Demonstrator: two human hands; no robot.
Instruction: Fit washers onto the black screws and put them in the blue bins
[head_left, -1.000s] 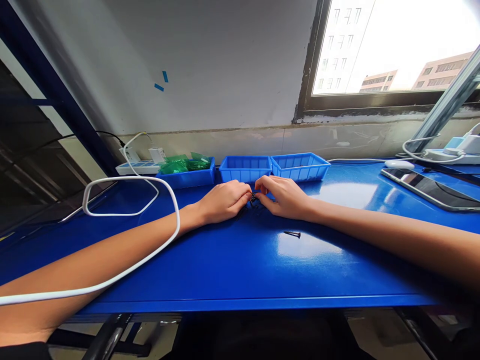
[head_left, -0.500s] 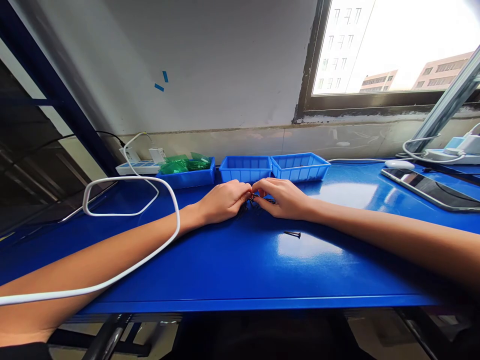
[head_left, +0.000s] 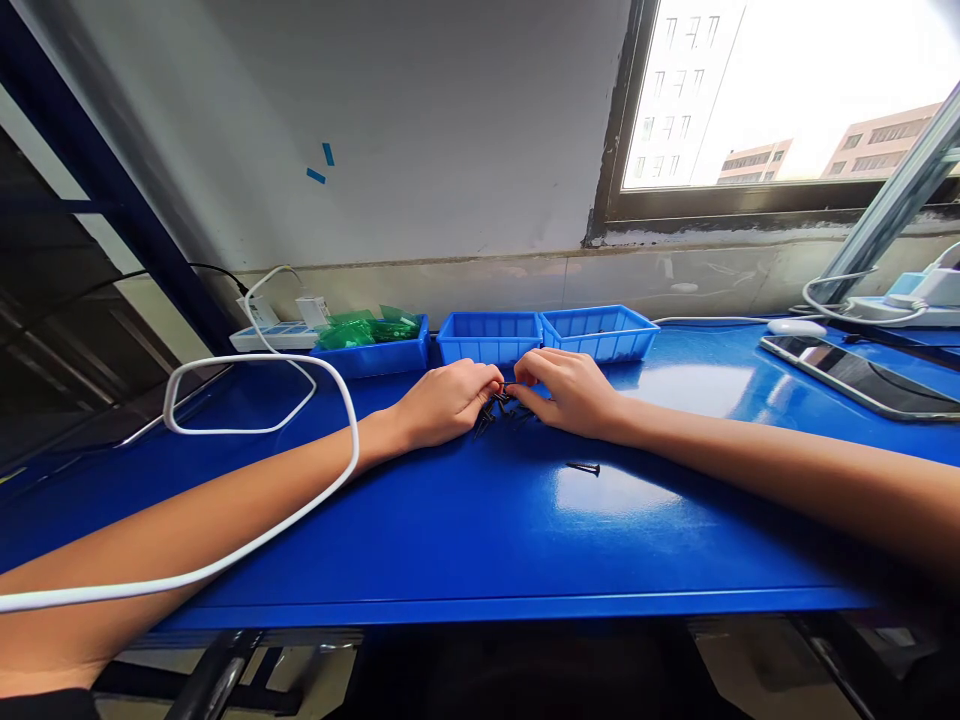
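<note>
Table (head_left: 465, 530): blue, carrying everything. Left hand (head_left: 444, 402), right hand (head_left: 568, 392): grips closing on the black screws (head_left: 501, 410) heaped between them, sorting in progress. Stray screw (head_left: 584, 467): lying at 5 o'clock, needing a fingertip pinch next.

Black screws (head_left: 501, 408), blue table (head_left: 465, 520), blue bins (head_left: 489, 340), white cable (head_left: 225, 420).

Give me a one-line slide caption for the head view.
Left hand and right hand pinch at a small pile of black screws on a blue table; one screw lies apart.
</note>
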